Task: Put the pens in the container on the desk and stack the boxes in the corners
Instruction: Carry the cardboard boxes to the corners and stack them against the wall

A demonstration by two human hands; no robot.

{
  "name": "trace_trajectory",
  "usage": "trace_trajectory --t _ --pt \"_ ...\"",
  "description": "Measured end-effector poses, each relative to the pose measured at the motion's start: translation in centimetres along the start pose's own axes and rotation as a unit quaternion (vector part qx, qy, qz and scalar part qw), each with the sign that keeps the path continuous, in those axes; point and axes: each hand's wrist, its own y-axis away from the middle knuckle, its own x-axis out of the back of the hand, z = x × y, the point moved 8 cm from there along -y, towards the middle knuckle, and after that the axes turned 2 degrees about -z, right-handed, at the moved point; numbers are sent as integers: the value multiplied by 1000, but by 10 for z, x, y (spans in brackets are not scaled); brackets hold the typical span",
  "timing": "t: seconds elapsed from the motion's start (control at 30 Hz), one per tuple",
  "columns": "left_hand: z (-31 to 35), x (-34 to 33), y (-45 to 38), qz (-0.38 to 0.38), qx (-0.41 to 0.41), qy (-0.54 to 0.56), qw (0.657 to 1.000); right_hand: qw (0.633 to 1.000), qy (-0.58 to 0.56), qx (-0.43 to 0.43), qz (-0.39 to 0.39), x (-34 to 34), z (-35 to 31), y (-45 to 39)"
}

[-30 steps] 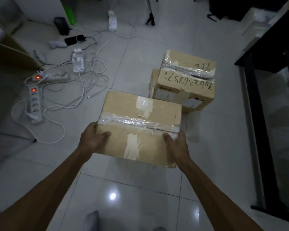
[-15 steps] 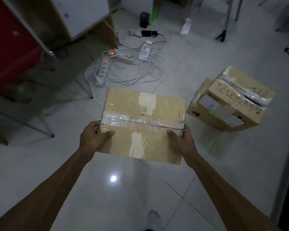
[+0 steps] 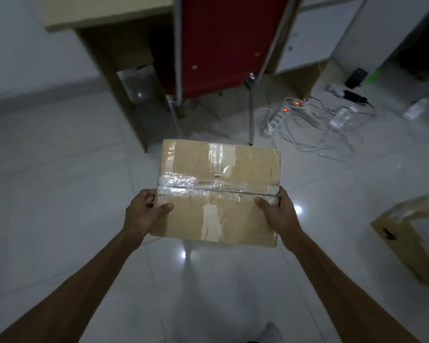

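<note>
I carry a taped brown cardboard box (image 3: pixel 243 174) in front of me above the white tiled floor. My left hand (image 3: pixel 144 214) grips its near left edge, thumb on top. My right hand (image 3: pixel 280 214) grips its near right edge the same way. Another cardboard box (image 3: pixel 411 238) with a label sits on the floor at the right edge of the view, partly cut off. No pens or container are in view.
A red chair (image 3: pixel 223 45) with metal legs stands ahead, tucked at a wooden desk (image 3: pixel 104 16). Power strips (image 3: pixel 275 120) with lit switches, white cables and chargers lie on the floor to the right. A white cabinet (image 3: pixel 310 38) stands behind them.
The view has swung left with the box held in both hands. The other boxes slid to the right edge; the red chair and desk now lie straight ahead.
</note>
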Motion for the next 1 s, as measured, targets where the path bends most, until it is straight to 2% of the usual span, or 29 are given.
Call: trace_trajectory --t 0.23,0.47,0.73,1.0 --pt "-72 190 2 80 31 63 994 993 67 49 -88 -198 -75 28" --pt "-145 381 6 198 59 137 969 970 94 100 -200 -416 -148 62" --pt "-197 539 -16 295 71 167 938 934 139 154 -290 -621 -218 79" --pt "-231 700 -76 344 94 195 914 915 156 142 -345 -824 -278 71"
